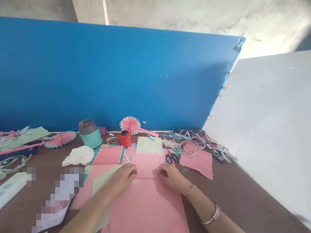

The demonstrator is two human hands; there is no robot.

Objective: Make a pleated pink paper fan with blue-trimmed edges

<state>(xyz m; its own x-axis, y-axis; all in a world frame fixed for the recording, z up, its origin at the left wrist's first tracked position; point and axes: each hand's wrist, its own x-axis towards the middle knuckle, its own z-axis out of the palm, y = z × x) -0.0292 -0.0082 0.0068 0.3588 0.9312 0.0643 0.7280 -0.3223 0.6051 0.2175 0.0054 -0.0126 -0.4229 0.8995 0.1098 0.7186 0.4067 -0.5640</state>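
A folded sheet of pink paper [147,166] lies in front of me, on top of a larger pink sheet [148,207]. My left hand [126,174] pinches its near left corner with curled fingers. At the near right corner, my right hand [170,174] grips the same sheet between thumb and fingers. A narrow crease runs along the near edge between both hands. Black-handled scissors [172,158] lie just beyond my right hand. A pale cream sheet [149,145] sits behind the folded paper. Left of it rests a pleated pink paper strip [108,155] with blue-green edges.
A red thread spool [125,139], a teal-and-grey container [90,132] and white cloth [79,156] stand behind on the left. Round paper fans [130,125] lean by the blue partition [109,77]. Looped cords [191,145] and another pleated pink sheet [198,160] lie right.
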